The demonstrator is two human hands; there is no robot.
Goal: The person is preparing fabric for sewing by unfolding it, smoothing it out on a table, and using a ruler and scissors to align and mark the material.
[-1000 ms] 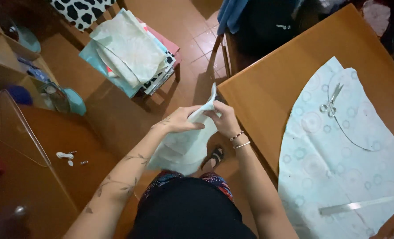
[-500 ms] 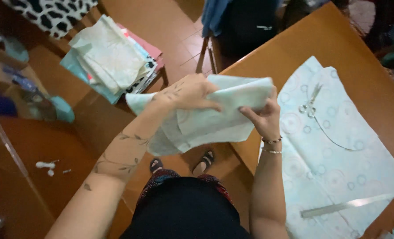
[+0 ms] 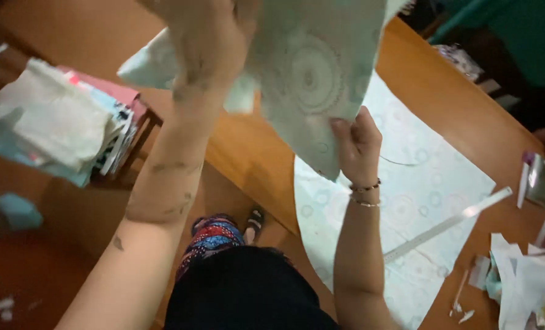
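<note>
I hold a pale mint cloth point(image 3: 312, 73) printed with circles up in front of me, above the table edge. My left hand point(image 3: 208, 43) grips its upper part near the top of the view. My right hand point(image 3: 358, 143), with bead bracelets at the wrist, pinches the cloth's lower edge. A larger piece of the same cloth point(image 3: 419, 201) lies flat on the wooden table point(image 3: 254, 153) beneath the raised piece. A metal ruler point(image 3: 447, 223) rests across the flat cloth, to the right of my right arm.
A stack of folded fabrics point(image 3: 64, 125) sits on a low wooden stand at the left. Paper and cloth scraps point(image 3: 523, 281) lie at the table's right corner beside a small pouch point(image 3: 541, 177). My sandalled foot point(image 3: 255, 221) shows on the tiled floor below.
Both hands have lifted the cloth higher and spread it toward the table. The view has swung right, so the ruler and scraps now show and the scissors have dropped out of sight.
</note>
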